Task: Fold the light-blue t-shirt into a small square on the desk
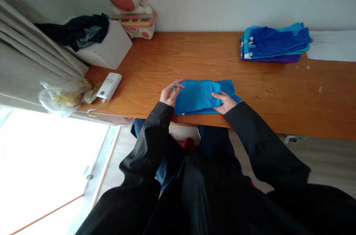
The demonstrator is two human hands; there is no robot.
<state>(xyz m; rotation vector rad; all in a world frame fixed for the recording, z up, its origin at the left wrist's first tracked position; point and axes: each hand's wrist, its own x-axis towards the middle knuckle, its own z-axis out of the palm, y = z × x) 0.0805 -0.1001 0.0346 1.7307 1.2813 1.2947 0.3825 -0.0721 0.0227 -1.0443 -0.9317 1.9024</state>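
Observation:
A folded bright blue garment (pixel 196 96) lies near the front edge of the wooden table, and a small white print shows at its lower left edge. My left hand (pixel 168 94) is at the garment's upper left corner, fingers bent, with a bit of blue fabric between thumb and fingers. On the other side, my right hand (pixel 226 102) grips the upper layer of the fold, thumb on top and the other fingers hidden beneath the cloth. More blue fabric sticks out behind the right hand.
A stack of folded blue and purple garments (pixel 275 44) sits at the back right beside a white sheet (pixel 330 45). On the left are a white power bank (pixel 109 85) with a cable, a plastic bag (pixel 62 98), a white box (pixel 107 48) under dark cloth, and a cow-shaped toy keyboard (pixel 136 22).

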